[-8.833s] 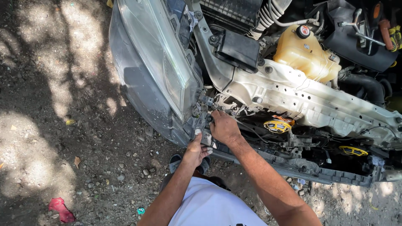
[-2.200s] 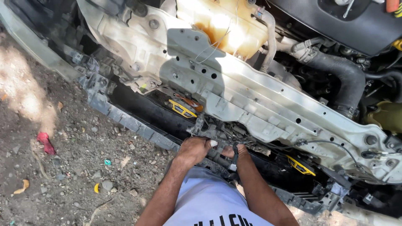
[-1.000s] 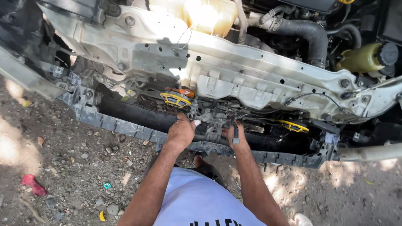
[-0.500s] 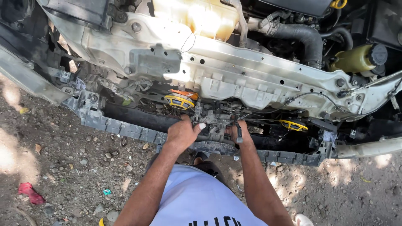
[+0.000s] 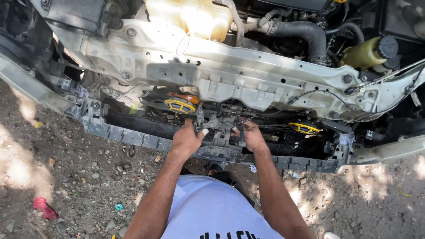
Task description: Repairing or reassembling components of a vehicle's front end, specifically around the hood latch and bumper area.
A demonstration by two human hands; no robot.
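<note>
I stand over the open front of a car with its bumper off. A grey metal latch assembly sits in the middle, just below the pale upper crossmember. My left hand grips the latch's left side, thumb up against it. My right hand holds its right side, fingers curled around a small part I cannot make out. A thin black cable runs from the latch off to the right. Two yellow caps flank the latch.
A grey plastic lower bumper support spans the front below my hands. Coolant tank, black hose and a yellowish reservoir lie behind. Gravel ground lies below, with a red scrap at left.
The view has shifted from the headlight corner to the car's centre. Over the last second both hands have stayed on the latch, shifting only slightly; the camera has drifted a little.
</note>
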